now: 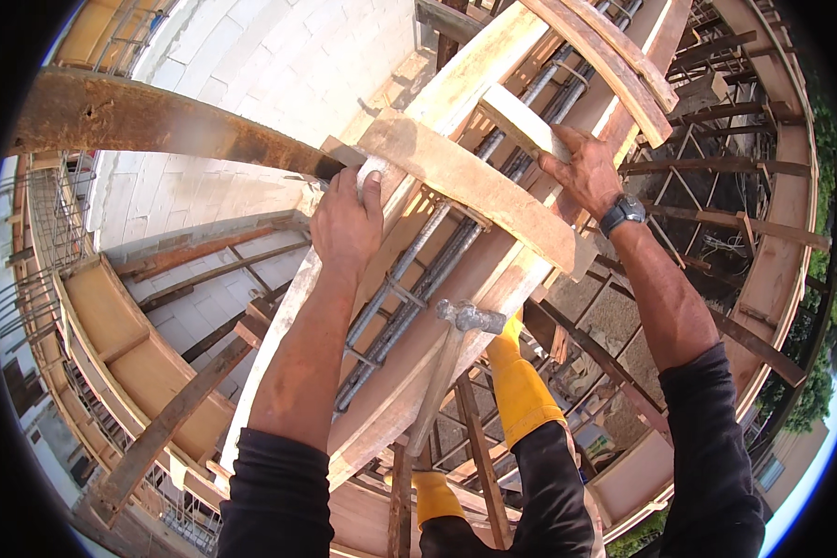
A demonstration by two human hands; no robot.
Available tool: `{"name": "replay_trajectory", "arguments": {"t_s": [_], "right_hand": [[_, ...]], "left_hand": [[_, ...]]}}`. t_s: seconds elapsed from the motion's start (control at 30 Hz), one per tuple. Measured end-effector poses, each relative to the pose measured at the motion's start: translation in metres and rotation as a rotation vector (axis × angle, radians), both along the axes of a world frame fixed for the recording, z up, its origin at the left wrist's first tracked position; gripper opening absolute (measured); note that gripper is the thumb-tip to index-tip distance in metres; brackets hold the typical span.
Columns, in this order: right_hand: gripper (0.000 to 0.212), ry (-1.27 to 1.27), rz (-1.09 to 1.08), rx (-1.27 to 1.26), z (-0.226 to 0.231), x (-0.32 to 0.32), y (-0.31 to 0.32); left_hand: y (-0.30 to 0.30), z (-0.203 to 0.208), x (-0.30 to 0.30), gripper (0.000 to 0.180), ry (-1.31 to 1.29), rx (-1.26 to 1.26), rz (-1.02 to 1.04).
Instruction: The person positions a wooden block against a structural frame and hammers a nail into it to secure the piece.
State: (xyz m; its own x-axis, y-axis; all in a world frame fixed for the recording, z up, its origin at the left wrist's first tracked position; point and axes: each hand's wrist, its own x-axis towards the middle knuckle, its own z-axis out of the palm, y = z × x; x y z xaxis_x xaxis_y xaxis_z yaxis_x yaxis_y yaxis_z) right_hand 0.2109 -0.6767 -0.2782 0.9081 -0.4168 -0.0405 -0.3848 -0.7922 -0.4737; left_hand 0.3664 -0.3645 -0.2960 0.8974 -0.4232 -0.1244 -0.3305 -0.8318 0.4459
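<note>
My left hand [347,219] is closed over the top edge of the left side board [284,325] of a long wooden beam form, beside the end of a cross plank [470,177]. My right hand [586,172] grips the near end of a short, pale wooden batten [521,119], which lies across the form just beyond that plank. Between the side boards run ribbed steel bars [402,288] tied with stirrups. A claw hammer [470,318] rests with its head on the right side board [418,372], its wooden handle pointing toward me.
A dark, weathered timber [172,116] slants in from the left toward my left hand. More cross planks [614,65] span the form farther off. A white block wall [270,84] stands at the upper left. Below are yellow boots [525,386], thin props and an open drop at right.
</note>
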Motion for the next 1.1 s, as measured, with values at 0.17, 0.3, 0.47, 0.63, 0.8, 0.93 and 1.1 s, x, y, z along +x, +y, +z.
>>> {"name": "replay_trajectory", "arguments": {"t_s": [0.17, 0.3, 0.47, 0.63, 0.8, 0.93, 1.1], "right_hand": [[0.053, 0.019, 0.034, -0.04, -0.003, -0.002, 0.002], [0.053, 0.024, 0.045, -0.013, -0.006, -0.001, 0.004], [0.057, 0.012, -0.01, 0.001, -0.006, 0.0, 0.002], [0.062, -0.091, -0.035, 0.008, -0.011, 0.001, -0.004], [0.064, -0.061, -0.041, -0.014, -0.01, -0.001, -0.011], [0.063, -0.078, 0.001, -0.072, -0.013, 0.0, -0.013], [0.062, -0.05, -0.041, -0.07, -0.007, 0.003, -0.008]], "left_hand": [[0.002, -0.001, 0.001, 0.046, 0.002, 0.008, 0.005], [0.002, -0.001, 0.001, 0.046, 0.001, 0.019, 0.004], [-0.001, 0.001, -0.001, 0.049, 0.015, 0.041, 0.016], [0.002, 0.0, 0.003, 0.05, -0.012, 0.03, 0.014], [0.0, -0.004, -0.001, 0.051, -0.01, 0.017, 0.027], [0.001, -0.002, 0.0, 0.051, -0.022, 0.033, 0.032], [0.001, -0.001, 0.0, 0.051, 0.009, 0.028, 0.041]]}}
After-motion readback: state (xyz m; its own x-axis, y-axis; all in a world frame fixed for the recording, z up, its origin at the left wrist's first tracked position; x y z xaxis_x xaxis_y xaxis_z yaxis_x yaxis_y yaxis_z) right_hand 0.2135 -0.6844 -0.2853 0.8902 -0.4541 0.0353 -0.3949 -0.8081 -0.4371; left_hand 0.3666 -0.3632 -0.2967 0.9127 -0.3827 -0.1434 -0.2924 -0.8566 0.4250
